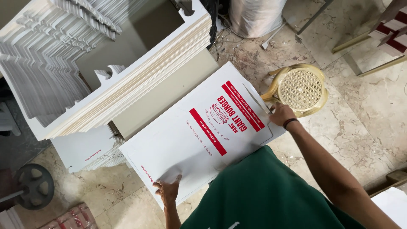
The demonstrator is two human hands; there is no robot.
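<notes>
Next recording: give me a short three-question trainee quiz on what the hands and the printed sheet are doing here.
1. True or false: both hands grip the same flat white carton sheet with red print.
2. Which thing stands on the floor just beyond the right hand?
A. a yellow plastic stool
B. a blue bucket
C. a metal ladder
3. Fill in: the left hand holds the sheet at its ____ edge, the one nearest the person's green shirt.

Key
1. True; each hand grips one end of the sheet.
2. A
3. Near. The tall stack of white die-cut blanks lies past the far edge.
</notes>
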